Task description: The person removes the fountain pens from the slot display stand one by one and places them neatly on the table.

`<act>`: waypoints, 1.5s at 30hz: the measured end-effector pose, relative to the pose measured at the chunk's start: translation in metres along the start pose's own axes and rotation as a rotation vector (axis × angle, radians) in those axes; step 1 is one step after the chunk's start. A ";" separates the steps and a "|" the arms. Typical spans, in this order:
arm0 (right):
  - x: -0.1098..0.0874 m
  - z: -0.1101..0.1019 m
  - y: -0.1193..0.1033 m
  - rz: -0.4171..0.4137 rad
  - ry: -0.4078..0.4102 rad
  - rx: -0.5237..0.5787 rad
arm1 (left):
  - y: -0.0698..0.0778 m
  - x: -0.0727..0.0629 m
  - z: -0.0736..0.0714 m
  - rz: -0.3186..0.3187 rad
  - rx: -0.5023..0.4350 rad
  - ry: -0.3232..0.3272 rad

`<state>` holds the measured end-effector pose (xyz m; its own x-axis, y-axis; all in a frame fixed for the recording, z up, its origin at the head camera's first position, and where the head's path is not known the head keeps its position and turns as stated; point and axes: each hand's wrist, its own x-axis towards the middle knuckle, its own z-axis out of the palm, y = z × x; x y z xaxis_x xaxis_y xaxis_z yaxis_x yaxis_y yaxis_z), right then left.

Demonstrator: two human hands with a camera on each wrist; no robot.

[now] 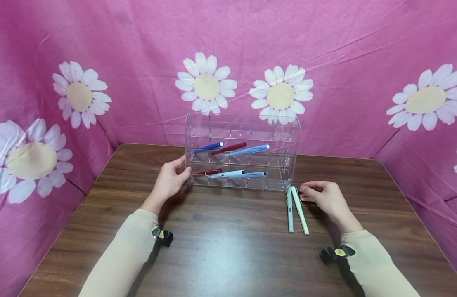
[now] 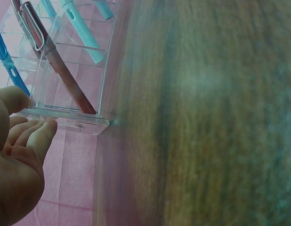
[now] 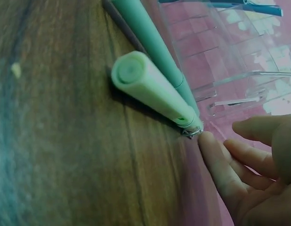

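A clear acrylic pen rack stands near the back of the table. My left hand grips its left side panel, thumb on one face and fingers on the other. Pens lie slanted on two of its tiers: a dark blue pen, a dark red pen and a light blue pen above, with another dark red pen and two bluish ones lower. By the rack's right front corner, my right hand has a fingertip at the clip end of a pale green pen; its thumb stands apart. A grey-green pen lies alongside.
The brown wood-grain table extends in front of the rack. A pink cloth with white daisies hangs behind and along both sides. Each sleeved wrist wears a small black camera.
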<state>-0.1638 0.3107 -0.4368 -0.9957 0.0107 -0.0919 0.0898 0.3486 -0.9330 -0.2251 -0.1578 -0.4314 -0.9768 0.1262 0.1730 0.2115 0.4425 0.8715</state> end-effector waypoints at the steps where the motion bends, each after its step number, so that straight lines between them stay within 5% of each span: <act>1: -0.001 0.000 -0.001 -0.001 0.005 0.000 | 0.000 0.000 0.000 0.001 0.001 -0.001; 9: -0.007 -0.003 -0.015 -0.035 0.044 -0.005 | 0.000 -0.001 -0.001 -0.002 0.018 0.000; 17: -0.010 0.001 -0.029 -0.185 0.105 0.024 | 0.001 0.000 -0.003 -0.002 0.022 0.007; 45: -0.016 0.023 -0.053 -0.332 0.047 0.156 | 0.003 0.001 -0.001 -0.033 0.011 0.006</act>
<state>-0.1521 0.2703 -0.3937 -0.9708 -0.0347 0.2374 -0.2396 0.1928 -0.9515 -0.2258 -0.1572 -0.4285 -0.9834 0.1065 0.1471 0.1798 0.4564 0.8714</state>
